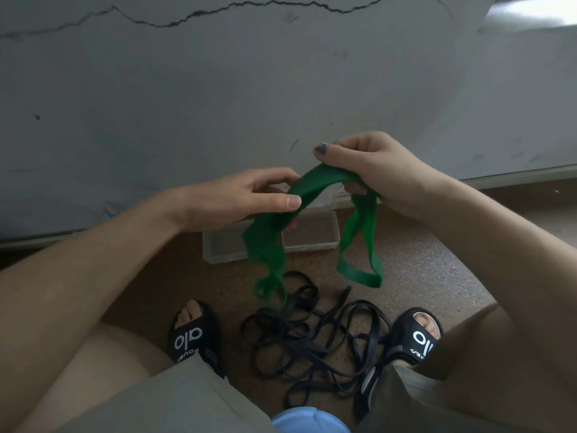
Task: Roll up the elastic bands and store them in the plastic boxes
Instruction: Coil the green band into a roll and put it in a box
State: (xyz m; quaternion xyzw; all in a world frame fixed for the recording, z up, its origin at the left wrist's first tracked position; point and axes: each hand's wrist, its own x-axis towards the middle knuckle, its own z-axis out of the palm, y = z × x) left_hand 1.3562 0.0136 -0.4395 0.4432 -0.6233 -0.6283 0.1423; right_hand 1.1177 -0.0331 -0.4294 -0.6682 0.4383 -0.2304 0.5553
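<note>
From the head view, both hands hold a green band (312, 189) in the air above the floor (437, 260). The left hand (237, 198) pinches the band between thumb and curled fingers, and from that grip one end hangs down in crumpled folds. The right hand (371, 164) has its fingers and thumb curled round the other part of the band, from which a loop hangs down. Between the two hands the band arches upward.

Below the band, two clear plastic boxes (312, 235) stand side by side on the floor, close to the foot of the grey wall (218, 89); the band and the left hand partly hide them. Whether they hold anything cannot be told.

Nearer the person than the boxes, a tangle of black bands (312, 335) lies on the floor between two feet in black sandals (193, 335). The green band's hanging end reaches down in front of this tangle. A blue object (309, 420) shows at the bottom edge, between the knees.
</note>
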